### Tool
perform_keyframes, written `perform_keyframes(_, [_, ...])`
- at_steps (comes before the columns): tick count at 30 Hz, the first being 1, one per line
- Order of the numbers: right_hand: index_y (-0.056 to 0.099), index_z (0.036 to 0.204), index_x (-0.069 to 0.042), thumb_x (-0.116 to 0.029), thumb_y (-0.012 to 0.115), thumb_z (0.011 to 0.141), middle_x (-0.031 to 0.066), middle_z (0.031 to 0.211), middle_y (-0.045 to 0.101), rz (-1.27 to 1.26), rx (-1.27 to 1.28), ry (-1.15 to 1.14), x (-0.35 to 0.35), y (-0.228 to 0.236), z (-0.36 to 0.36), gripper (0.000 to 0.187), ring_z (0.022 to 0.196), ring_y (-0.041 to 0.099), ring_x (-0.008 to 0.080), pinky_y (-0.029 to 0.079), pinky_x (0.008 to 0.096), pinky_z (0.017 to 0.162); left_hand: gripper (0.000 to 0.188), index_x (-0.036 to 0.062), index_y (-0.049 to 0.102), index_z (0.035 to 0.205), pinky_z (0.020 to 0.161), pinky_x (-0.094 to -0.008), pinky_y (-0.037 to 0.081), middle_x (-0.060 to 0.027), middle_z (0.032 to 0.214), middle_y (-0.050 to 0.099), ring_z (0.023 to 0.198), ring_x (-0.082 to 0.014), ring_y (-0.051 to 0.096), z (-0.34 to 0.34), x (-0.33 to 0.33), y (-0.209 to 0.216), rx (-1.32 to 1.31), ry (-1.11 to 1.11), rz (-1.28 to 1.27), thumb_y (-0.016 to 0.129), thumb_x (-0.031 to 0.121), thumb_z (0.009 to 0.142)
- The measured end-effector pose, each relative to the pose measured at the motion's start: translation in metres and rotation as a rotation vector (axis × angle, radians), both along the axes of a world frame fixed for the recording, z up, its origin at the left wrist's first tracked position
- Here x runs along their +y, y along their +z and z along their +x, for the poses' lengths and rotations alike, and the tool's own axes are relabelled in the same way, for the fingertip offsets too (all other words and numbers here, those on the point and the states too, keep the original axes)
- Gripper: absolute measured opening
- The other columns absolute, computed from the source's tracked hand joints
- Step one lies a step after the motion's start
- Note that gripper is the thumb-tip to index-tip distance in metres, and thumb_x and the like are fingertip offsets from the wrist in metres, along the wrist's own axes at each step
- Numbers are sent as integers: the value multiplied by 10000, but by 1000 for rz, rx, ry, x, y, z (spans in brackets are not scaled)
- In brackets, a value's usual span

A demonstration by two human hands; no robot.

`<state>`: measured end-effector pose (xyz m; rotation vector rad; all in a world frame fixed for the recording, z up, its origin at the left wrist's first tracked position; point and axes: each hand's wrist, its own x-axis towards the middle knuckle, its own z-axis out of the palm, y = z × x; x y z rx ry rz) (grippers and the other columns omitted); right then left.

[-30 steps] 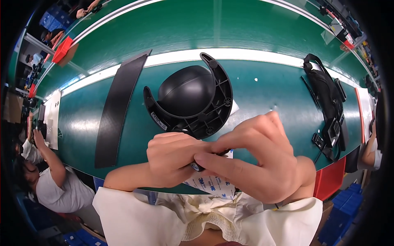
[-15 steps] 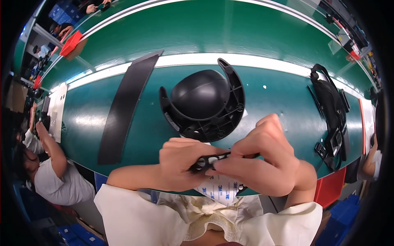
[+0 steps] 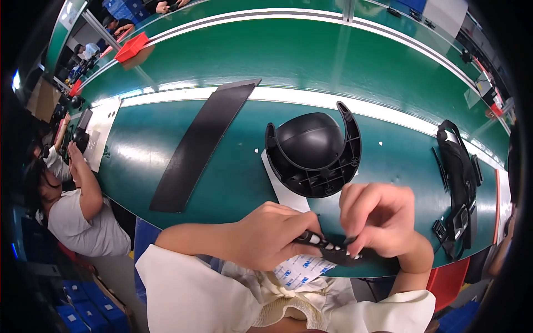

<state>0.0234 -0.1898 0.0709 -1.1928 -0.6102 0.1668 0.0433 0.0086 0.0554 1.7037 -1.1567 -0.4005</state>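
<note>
Close to the table's near edge, my left hand point(image 3: 272, 236) is closed round one end of a slim black plastic part point(image 3: 327, 250) with a row of pale spots along it. My right hand point(image 3: 383, 213) is pinched over the part's other end; a small dark bit shows at its fingertips, too small to name. Under the part hangs a white backing sheet point(image 3: 302, 271) with blue print, partly hidden by my left hand. Beyond my hands sits a black domed shell point(image 3: 311, 139) in a curved, ribbed black frame point(image 3: 354, 147).
A long flat black strip point(image 3: 205, 144) lies to the left. White paper point(image 3: 277, 186) lies partly under the frame. A bundle of black straps and parts point(image 3: 458, 188) is at the right. A red bin point(image 3: 131, 47) stands far left; a co-worker point(image 3: 86, 216) sits at the left.
The whole view has shifted, so the table things appear farther right and lower. My right hand's fingers have lifted off the black part somewhat; my left hand keeps its hold.
</note>
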Motion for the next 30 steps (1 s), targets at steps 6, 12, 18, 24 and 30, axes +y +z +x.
perform_keyframes(6, [450,1043,-2,28,632,698,24,839,501,-308,-196,-296,-4,-2,10,391,760,481,78,381,216,686,129,59,511,745,656,-332,460,-74,858,583,888,-230,567,7,13,-25,-482,61,-150,618,85,678])
perform_keyframes(12, [409,1046,30,55,585,686,56,787,545,-528,-226,-468,-19,-1,26,402,721,494,90,341,201,639,104,78,451,671,865,-405,356,-86,1058,583,1040,-194,516,17,21,-29,-967,213,-55,498,68,764])
perform_keyframes(18, [394,1039,19,80,580,680,59,749,575,-588,-172,-382,-18,-7,29,410,672,486,69,316,185,604,205,106,360,602,932,-439,309,-58,979,623,981,-190,563,26,15,-49,-1113,256,-5,472,47,764])
perform_keyframes(24, [414,988,-5,94,580,671,30,758,579,-695,-158,-387,-6,-13,20,371,669,500,65,304,186,591,211,124,412,558,967,-417,268,-36,955,633,978,-158,565,28,14,-56,-1131,255,-14,440,99,766])
perform_keyframes(30, [426,962,5,131,591,633,64,758,583,-689,-229,-416,-1,-16,20,390,684,540,103,363,196,598,127,116,489,622,971,-407,263,-12,918,644,939,-130,581,30,12,-60,-1132,292,-48,442,86,737])
